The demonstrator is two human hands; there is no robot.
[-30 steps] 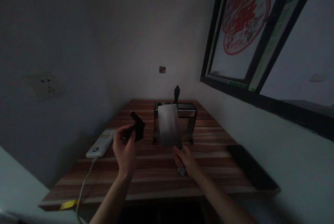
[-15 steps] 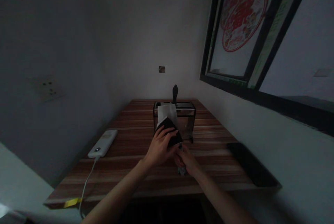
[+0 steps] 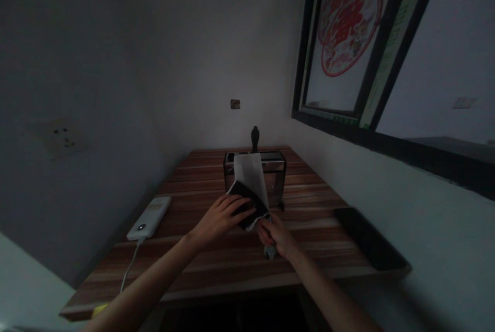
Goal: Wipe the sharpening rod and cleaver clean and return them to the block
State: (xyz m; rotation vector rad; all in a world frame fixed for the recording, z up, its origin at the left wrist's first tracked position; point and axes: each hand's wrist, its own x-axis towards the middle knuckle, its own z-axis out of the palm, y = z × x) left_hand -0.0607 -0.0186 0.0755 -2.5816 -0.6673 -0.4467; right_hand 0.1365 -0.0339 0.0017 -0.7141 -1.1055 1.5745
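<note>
My left hand (image 3: 220, 216) has its fingers spread over the front of a flat black sheet with a pale edge (image 3: 242, 203); its thumb is hidden. Behind this sheet rises a white paper-like panel (image 3: 249, 169), leaning up against a black-framed stand (image 3: 276, 164). Closed at the sheet's lower right corner is my right hand (image 3: 276, 234). From under its curled fingers pokes a small crumpled grey thing (image 3: 269, 252), perhaps cloth, too dark to name surely.
A dark knob-topped handle (image 3: 254, 138) sticks up at the stand. On the left of the wood-grain table (image 3: 185, 260) lies a white power bank (image 3: 149, 218) with a cable (image 3: 130, 265). A flat black phone-like slab (image 3: 371, 239) rests along the right edge, by the wall.
My left hand has moved left and slightly down, tilting the black sheet and uncovering more of the white panel. My right hand stays at the same corner. The view has shifted slightly.
</note>
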